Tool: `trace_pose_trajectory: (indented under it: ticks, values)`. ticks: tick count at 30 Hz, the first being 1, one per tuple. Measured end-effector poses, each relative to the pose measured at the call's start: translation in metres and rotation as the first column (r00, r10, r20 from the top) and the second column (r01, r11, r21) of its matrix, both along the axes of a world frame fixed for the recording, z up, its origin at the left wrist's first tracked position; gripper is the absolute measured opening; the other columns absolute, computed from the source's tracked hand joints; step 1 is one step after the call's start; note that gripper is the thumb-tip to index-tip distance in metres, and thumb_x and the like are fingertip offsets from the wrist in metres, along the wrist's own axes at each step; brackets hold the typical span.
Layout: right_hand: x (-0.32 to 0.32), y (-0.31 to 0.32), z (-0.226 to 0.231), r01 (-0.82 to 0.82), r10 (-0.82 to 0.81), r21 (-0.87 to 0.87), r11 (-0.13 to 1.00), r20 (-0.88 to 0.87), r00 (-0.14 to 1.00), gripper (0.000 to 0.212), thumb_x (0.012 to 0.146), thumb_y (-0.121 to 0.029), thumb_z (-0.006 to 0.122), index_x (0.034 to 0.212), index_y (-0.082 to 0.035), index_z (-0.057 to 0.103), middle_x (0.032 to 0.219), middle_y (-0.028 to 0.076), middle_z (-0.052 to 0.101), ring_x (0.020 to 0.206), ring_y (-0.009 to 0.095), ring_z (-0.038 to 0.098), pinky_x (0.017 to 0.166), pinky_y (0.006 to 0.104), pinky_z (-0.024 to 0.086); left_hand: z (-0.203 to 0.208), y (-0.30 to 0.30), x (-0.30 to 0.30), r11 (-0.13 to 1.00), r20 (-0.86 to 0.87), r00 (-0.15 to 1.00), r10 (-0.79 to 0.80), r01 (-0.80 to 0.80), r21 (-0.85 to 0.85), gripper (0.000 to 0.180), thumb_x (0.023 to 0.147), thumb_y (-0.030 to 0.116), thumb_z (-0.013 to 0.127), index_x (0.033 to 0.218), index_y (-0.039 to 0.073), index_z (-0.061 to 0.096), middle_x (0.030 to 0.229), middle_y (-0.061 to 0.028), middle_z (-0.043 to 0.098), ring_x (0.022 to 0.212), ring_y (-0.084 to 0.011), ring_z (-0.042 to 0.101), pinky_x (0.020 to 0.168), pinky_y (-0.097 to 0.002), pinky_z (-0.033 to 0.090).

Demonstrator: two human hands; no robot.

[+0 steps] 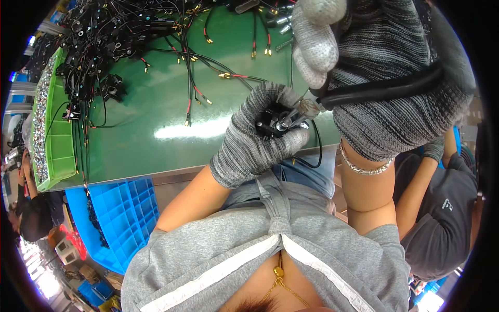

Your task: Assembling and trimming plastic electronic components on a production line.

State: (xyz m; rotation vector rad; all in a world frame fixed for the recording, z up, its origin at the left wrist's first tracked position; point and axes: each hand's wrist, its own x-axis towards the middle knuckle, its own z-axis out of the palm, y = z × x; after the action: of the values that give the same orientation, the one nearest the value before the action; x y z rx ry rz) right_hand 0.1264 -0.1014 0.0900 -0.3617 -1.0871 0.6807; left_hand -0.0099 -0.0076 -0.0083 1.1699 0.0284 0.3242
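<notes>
My left hand (244, 138), in a grey and black knitted glove, is closed round a small black part with a shiny metal fitting (283, 125); a black cable hangs beside it. My right hand (384, 67), gloved alike with pale fingertips, is raised close to the camera. It grips pliers by their black handles (382, 91). Their metal jaws (310, 107) are at the fitting in my left hand; whether they bite on it I cannot tell. Part of the pliers is hidden behind the right fingers.
Black cables with red-and-brass ends (192, 99) lie over the green table (150, 140). A dense heap of black parts (119, 36) fills the far left, next to a green bin (58, 151) of small metal pieces. Blue crates (122, 213) stand below. Another person (439, 218) sits at the right.
</notes>
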Motion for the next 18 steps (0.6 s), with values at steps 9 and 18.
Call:
trace_pose_trajectory:
  ticks: [9, 18]
  values:
    - [0.004, -0.003, 0.001, 0.006, -0.006, 0.009, 1.000, 0.005, 1.000, 0.068, 0.093, -0.047, 0.049, 0.129, 0.009, 0.038, 0.103, 0.028, 0.059, 0.080, 0.035, 0.067, 0.066, 0.0417, 0.061, 0.004, 0.006, 0.005, 0.999, 0.011, 0.999, -0.040, 0.040, 0.000, 0.045, 0.073, 0.003, 0.079, 0.111, 0.006, 0.055, 0.103, -0.0012, 0.059, 0.095, -0.0107, 0.057, 0.087, -0.0284, 0.048]
    - [0.003, -0.004, 0.002, 0.016, -0.016, 0.011, 1.000, 0.011, 1.000, 0.067, 0.094, -0.048, 0.048, 0.128, 0.010, 0.038, 0.103, 0.028, 0.058, 0.079, 0.035, 0.067, 0.065, 0.0412, 0.061, 0.010, 0.009, 0.002, 0.994, -0.119, 0.991, -0.066, 0.076, 0.084, 0.045, 0.074, 0.004, 0.079, 0.111, 0.006, 0.054, 0.101, -0.0008, 0.060, 0.095, -0.0106, 0.057, 0.086, -0.0279, 0.049]
